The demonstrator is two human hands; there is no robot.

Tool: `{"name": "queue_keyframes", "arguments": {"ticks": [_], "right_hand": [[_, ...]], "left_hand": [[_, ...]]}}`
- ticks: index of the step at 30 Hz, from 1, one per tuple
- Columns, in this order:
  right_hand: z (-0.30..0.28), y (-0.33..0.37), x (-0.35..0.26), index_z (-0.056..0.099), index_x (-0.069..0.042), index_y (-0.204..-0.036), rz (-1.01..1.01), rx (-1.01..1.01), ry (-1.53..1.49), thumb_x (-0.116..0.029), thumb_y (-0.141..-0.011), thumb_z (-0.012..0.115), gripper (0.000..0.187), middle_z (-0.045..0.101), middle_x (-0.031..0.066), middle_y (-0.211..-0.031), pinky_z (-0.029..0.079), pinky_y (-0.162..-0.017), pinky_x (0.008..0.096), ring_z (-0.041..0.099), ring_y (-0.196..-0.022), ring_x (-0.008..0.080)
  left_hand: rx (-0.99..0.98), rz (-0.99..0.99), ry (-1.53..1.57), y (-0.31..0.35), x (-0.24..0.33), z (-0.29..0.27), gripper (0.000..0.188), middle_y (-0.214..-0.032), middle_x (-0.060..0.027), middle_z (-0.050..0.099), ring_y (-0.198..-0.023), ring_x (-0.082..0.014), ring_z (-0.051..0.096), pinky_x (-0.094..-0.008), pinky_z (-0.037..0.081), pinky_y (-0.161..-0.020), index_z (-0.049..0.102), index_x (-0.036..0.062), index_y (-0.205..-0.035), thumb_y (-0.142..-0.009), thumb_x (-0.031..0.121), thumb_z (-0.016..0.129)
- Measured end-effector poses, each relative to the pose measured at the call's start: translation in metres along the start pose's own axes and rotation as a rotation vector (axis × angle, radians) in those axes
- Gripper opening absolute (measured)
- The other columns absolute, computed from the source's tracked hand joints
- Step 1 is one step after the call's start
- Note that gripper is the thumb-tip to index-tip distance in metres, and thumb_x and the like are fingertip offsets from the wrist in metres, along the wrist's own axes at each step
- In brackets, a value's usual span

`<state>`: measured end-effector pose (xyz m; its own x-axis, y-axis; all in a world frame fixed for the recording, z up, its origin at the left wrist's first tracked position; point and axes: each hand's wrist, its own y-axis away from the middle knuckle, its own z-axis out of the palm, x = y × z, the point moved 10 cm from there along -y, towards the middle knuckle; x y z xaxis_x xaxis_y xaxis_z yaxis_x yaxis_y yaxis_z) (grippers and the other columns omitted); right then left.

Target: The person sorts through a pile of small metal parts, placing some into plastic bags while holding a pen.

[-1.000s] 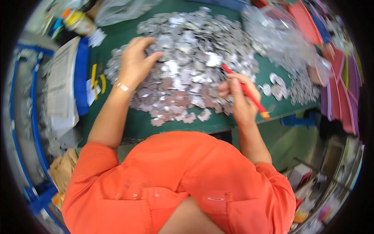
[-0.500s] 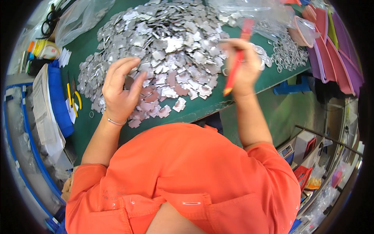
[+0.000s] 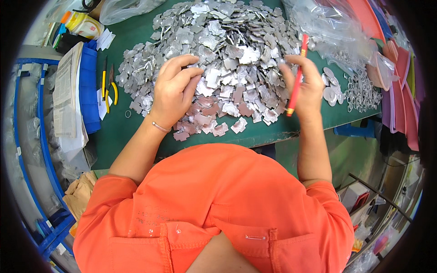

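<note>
A large heap of thin, silvery, notched metal plates (image 3: 218, 54) covers the middle of the green table, with some pinkish ones along its near edge. Over the left part of the heap is my left hand (image 3: 175, 88), fingers bent and apart, with nothing visible in it; its fingertips are close to the plates. My right hand (image 3: 307, 88), at the heap's right side, grips a slim red pen-like stick (image 3: 298, 82) with yellowish bands. The stick stands nearly upright in the picture, its lower end by my palm. My right thumb and index finger curve toward the plates.
Round metal discs (image 3: 332, 86) and a pile of metal rings (image 3: 362, 93) lie at right, below clear plastic bags (image 3: 327, 27). Yellow-handled pliers (image 3: 111, 86), a blue bin (image 3: 91, 91) and newspaper (image 3: 66, 95) are at left. Pink and purple trays (image 3: 400, 91) stand far right.
The view has shifted, so the table sits farther right in it. My right hand has come down and closer to the heap, with the red stick still in it. My left fingers have drawn closer together.
</note>
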<state>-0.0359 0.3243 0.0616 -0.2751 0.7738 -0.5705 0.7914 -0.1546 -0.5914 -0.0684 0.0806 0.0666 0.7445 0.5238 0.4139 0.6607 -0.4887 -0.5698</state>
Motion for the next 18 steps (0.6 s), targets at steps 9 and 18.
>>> {"name": "queue_keyframes", "arguments": {"ticks": [9,18], "right_hand": [[0.014,-0.017,-0.008,0.057,-0.004,-0.078,0.039,0.060,-0.075,0.001,-0.071,0.069,0.015,0.061,0.0091,-0.074,0.047,-0.064,0.0330,0.059,-0.068,0.0245],[0.056,0.012,-0.113,0.051,-0.003,-0.082,-0.269,-0.206,-0.570,0.014,-0.073,0.062,0.022,0.064,0.0152,-0.088,0.049,-0.063,0.0262,0.060,-0.070,0.0189]], "left_hand": [[0.008,-0.072,0.190,0.006,-0.007,-0.018,0.017,-0.103,-0.0139,0.062,-0.092,-0.0237,0.061,-0.0307,0.049,-0.076,0.063,-0.0005,-0.087,-0.071,-0.006,0.066],[-0.134,-1.063,1.361,0.043,-0.028,0.050,0.027,-0.086,-0.0105,0.065,-0.068,-0.0151,0.065,-0.0220,0.052,-0.057,0.055,-0.0034,-0.112,-0.090,0.013,0.055]]}}
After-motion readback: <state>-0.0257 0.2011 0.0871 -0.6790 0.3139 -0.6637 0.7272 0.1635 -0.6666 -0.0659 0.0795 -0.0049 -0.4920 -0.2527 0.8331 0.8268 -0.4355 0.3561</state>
